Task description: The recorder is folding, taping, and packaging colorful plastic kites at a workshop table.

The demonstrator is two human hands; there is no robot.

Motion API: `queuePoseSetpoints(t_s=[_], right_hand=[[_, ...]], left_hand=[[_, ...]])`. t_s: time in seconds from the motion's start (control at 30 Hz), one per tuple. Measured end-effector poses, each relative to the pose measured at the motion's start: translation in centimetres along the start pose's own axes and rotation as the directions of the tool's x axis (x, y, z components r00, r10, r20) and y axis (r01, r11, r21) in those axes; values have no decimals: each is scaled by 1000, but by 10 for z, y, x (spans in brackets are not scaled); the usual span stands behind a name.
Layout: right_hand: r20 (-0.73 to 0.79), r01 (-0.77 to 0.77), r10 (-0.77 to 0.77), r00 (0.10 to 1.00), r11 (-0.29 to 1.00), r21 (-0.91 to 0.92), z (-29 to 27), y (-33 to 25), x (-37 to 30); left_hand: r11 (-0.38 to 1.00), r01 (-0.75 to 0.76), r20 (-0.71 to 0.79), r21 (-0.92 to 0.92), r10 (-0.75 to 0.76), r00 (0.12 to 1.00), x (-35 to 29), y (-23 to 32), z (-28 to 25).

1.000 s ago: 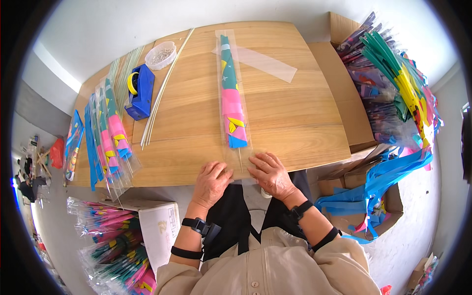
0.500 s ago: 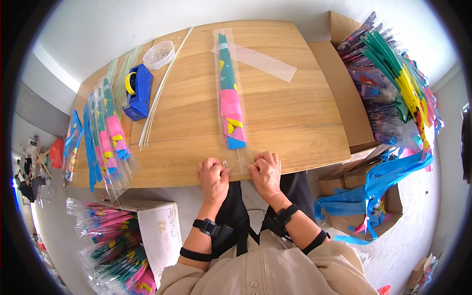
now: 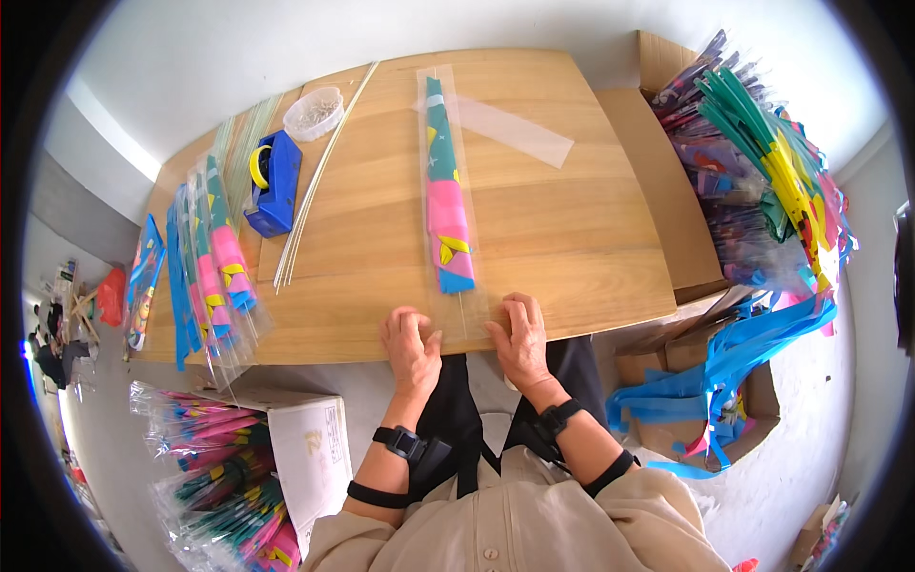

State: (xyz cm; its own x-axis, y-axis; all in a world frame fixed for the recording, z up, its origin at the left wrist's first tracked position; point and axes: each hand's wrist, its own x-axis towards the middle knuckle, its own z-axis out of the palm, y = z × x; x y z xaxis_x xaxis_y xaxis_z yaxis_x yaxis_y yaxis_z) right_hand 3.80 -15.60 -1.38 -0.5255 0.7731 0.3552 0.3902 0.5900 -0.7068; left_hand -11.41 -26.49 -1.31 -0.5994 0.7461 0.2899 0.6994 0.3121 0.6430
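Observation:
A narrow folded bundle of printed sheet, green, pink, yellow and blue, lies lengthwise on the wooden table. It is inside a long clear plastic sleeve, and a thin rod shows below its blue end. My left hand rests at the table's front edge beside the sleeve's lower left corner, thumb apart from the loosely bent fingers. Opposite it, my right hand is beside the lower right corner, its fingers also apart. Neither hand grips anything visible. Beneath the far part of the sleeve lies a flat translucent strip.
At the left stand a blue tape dispenser, a clear tub of small pieces and thin pale rods. Several sleeved bundles lie at the left edge. Filled cartons flank the table, with blue strips hanging over one on the right.
Both hands have loosened from closed, pinching shapes at the sleeve's lower corners, and their fingers have spread. The sleeved bundle keeps its place on the table.

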Motion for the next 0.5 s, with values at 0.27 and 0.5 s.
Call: queuePoseSetpoints(t_s=[0.27,0.5], right_hand=[[481,315,-115,869,878,-360,-19,-25,-19],[396,251,-75,915,876,-412,-21,-14,-22]], left_hand=[[920,-260,350,295,149,925,-20,21,-11],[939,-73,163,335,18,986,-8,17,-7]])
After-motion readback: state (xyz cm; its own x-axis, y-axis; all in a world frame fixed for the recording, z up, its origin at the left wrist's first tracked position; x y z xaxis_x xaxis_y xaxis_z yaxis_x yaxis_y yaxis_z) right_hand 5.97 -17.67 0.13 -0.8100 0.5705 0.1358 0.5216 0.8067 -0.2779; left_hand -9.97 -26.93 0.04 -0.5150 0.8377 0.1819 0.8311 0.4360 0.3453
